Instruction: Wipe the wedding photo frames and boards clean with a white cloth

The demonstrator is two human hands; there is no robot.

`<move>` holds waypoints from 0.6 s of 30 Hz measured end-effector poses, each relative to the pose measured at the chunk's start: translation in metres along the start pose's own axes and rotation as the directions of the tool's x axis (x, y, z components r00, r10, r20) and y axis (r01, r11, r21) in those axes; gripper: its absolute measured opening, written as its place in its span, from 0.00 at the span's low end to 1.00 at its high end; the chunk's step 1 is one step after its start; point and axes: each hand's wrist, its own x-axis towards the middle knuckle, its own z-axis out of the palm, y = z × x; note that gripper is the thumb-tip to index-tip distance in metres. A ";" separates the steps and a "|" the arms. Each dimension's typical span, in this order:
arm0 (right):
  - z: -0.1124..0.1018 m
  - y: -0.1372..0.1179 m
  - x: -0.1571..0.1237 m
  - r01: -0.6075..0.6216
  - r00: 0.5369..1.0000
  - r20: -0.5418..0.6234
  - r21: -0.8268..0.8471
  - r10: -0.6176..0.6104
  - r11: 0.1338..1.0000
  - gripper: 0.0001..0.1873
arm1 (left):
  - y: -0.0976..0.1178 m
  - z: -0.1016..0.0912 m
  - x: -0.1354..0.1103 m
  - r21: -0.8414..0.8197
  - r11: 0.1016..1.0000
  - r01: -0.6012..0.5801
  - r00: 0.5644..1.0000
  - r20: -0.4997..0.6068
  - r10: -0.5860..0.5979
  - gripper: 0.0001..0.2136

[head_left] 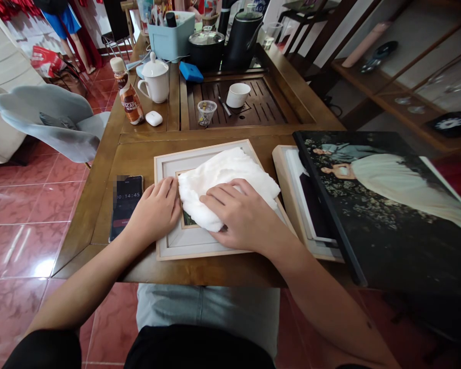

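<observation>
A pale wooden picture frame (205, 253) lies on the table in front of me, with a small strip of dark picture showing inside it. Over much of it is spread a bunched white cloth (230, 166). My right hand (241, 212) is on the cloth, fingers curled over its top and thumb at its lower edge, gripping it. On the frame's left side rests my left hand (158, 210), its fingers laid flat beside the cloth's left edge. What lies under the cloth is mostly hidden.
A phone (126, 210) showing a timer lies left of the frame. To the right, a large wedding photo panel (388, 205) overlaps another frame (282, 159). Farther back stand a coffee bottle (127, 95), a lidded white mug (155, 79), a clear cup (206, 114) and a kettle (243, 38).
</observation>
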 end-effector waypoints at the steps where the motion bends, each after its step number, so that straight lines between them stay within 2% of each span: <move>1: 0.000 0.000 0.000 0.000 1.000 0.000 0.000 0.000 1.000 0.18 | 0.000 0.000 0.000 0.001 1.000 0.000 1.000 -0.003 0.000 0.24; 18: 0.000 -0.001 0.000 -0.002 1.000 -0.010 -0.006 0.002 1.000 0.18 | 0.001 -0.001 0.000 0.024 1.000 -0.003 1.000 0.027 0.002 0.25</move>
